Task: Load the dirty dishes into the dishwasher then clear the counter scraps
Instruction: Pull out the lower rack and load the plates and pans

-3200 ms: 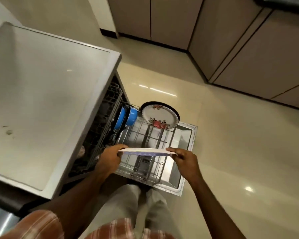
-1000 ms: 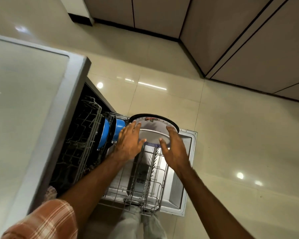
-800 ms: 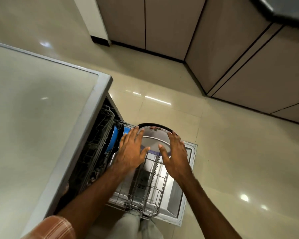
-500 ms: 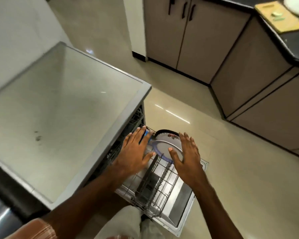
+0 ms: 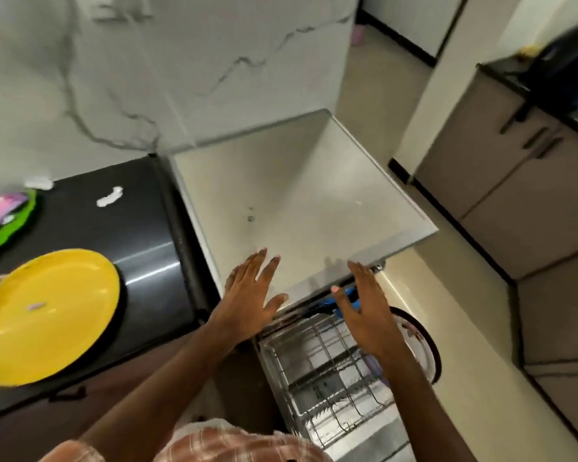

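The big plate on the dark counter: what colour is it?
The plate is bright yellow, clearest in the head view.

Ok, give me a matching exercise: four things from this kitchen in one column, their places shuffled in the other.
1. yellow plate
2. floral plate
3. blue bowl
4. left hand

A. upright at the outer end of the rack
B. fingers spread over the dishwasher top
C. flat on the black counter
D. in the rack, just under the dishwasher top's edge

Pairs: 1-C, 2-A, 3-D, 4-B.
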Demonstrator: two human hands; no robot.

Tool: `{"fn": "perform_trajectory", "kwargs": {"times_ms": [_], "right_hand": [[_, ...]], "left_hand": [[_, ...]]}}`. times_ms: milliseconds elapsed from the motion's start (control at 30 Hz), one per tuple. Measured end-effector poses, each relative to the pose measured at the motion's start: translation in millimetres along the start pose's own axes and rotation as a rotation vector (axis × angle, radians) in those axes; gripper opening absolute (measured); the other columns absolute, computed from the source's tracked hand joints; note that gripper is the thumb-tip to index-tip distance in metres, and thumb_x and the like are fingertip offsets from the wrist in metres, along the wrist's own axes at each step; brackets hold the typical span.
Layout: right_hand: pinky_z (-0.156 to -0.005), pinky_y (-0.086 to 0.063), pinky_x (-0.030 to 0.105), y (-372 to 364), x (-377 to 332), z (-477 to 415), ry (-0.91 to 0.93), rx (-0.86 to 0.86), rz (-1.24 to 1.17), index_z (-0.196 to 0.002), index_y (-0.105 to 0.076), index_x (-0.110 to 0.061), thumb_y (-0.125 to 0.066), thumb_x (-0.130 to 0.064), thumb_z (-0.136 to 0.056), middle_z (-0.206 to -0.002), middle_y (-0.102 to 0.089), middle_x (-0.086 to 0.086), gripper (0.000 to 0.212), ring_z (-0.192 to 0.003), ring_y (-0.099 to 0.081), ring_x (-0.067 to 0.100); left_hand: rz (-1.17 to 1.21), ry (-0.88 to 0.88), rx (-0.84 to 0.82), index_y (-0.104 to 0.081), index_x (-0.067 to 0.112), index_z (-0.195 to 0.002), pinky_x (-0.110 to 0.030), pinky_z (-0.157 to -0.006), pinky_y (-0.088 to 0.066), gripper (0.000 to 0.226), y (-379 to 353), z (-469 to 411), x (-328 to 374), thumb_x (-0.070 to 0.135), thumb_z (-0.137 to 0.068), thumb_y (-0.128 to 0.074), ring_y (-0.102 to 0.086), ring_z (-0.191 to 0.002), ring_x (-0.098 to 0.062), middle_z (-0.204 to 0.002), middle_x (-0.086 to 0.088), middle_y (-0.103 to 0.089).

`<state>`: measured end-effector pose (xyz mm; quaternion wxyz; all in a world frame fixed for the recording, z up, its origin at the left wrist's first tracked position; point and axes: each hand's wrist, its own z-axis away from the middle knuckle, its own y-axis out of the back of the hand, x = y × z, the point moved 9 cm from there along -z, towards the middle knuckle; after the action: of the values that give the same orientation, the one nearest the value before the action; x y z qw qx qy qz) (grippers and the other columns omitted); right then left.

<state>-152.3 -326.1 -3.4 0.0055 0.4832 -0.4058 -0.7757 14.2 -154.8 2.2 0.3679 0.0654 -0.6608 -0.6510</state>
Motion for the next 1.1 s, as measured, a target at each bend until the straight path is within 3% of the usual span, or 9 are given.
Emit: {"fn": "perform_trajectory", "kwargs": {"times_ms": [167, 400, 467, 567, 633, 767, 1000, 1100], "right_hand": [[-0.127, -0.012, 0.033, -85, -104, -29, 0.192, -0.125, 0.097, -0.162, -0.026, -0.03, -0.051, -0.051, -0.103, -0.169, -0.025, -0.003, 0.067, -0.157, -0.017, 0.015], [-0.118, -0.03, 0.025, -231, -222, -19, 0.334, -0.267, 0.005, -0.154, -0.045, -0.022, -0.062, -0.038, -0.101, -0.154, -0.048, -0.007, 0.058, -0.142, -0.044, 0.009], [-0.111, -0.04, 0.023, -277, -243, -14, 0.322, -0.347, -0.038, -0.152, -0.048, -0.022, -0.065, -0.037, -0.1, -0.15, -0.051, -0.009, 0.057, -0.132, -0.051, 0.006], [-0.089, -0.049, 0.012, -340, -268, -7, 0.244, -0.445, -0.078, -0.149, -0.052, -0.019, -0.067, -0.034, -0.099, -0.143, -0.06, 0.0, 0.054, -0.114, -0.064, 0.008], [-0.085, -0.049, 0.018, -371, -278, -4, 0.185, -0.487, -0.034, -0.149, -0.051, -0.019, -0.066, -0.038, -0.1, -0.133, -0.066, -0.001, 0.055, -0.106, -0.066, 0.01], [-0.088, -0.06, 0.041, -414, -284, -7, 0.101, -0.468, 0.001, -0.14, -0.054, -0.017, -0.067, -0.042, -0.098, -0.106, -0.071, -0.002, 0.051, -0.092, -0.072, 0.018], [-0.087, -0.061, 0.044, -435, -284, -12, 0.052, -0.428, 0.053, -0.134, -0.055, -0.015, -0.07, -0.023, -0.097, -0.106, -0.066, 0.002, 0.04, -0.093, -0.07, 0.021], [-0.085, -0.061, 0.04, -433, -279, -9, 0.043, -0.435, 0.059, -0.136, -0.053, -0.017, -0.07, -0.023, -0.097, -0.106, -0.065, 0.001, 0.043, -0.092, -0.071, 0.02]], "left_hand": [[0.028, 0.208, 0.125, -0.014, 0.03, -0.161, -0.049, -0.126, -0.009, 0.078, 56, 58, -115, 0.058, -0.098, -0.049, 0.0, -0.156, -0.023, -0.17, -0.001, -0.001], [0.057, 0.5, 0.219, -0.025, 0.031, -0.159, -0.048, -0.122, -0.02, 0.075, 98, 171, -271, 0.059, -0.096, -0.053, -0.009, -0.155, -0.026, -0.17, -0.001, -0.006], [0.06, 0.58, 0.201, -0.025, 0.03, -0.159, -0.049, -0.12, -0.021, 0.075, 101, 199, -312, 0.059, -0.096, -0.053, -0.009, -0.155, -0.028, -0.17, -0.004, -0.005], [0.061, 0.704, 0.184, -0.028, 0.025, -0.158, -0.048, -0.119, -0.026, 0.076, 106, 237, -367, 0.059, -0.095, -0.055, -0.014, -0.154, -0.031, -0.169, -0.008, -0.011], [0.075, 0.751, 0.138, -0.028, 0.022, -0.158, -0.047, -0.12, -0.026, 0.075, 104, 253, -392, 0.057, -0.097, -0.054, -0.016, -0.153, -0.03, -0.168, -0.007, -0.013], [0.202, 0.706, 0.092, -0.031, 0.017, -0.158, -0.043, -0.12, -0.027, 0.065, 97, 263, -420, 0.039, -0.102, -0.056, -0.022, -0.151, -0.03, -0.167, -0.007, -0.02], [0.202, 0.665, 0.171, -0.042, 0.02, -0.152, -0.043, -0.11, -0.04, 0.053, 117, 238, -459, 0.022, -0.101, -0.058, -0.041, -0.136, -0.032, -0.154, -0.008, -0.043], [0.156, 0.675, 0.178, -0.058, 0.021, -0.136, -0.043, -0.094, -0.05, 0.035, 121, 226, -468, 0.019, -0.101, -0.055, -0.051, -0.123, -0.031, -0.138, -0.008, -0.052]]}}
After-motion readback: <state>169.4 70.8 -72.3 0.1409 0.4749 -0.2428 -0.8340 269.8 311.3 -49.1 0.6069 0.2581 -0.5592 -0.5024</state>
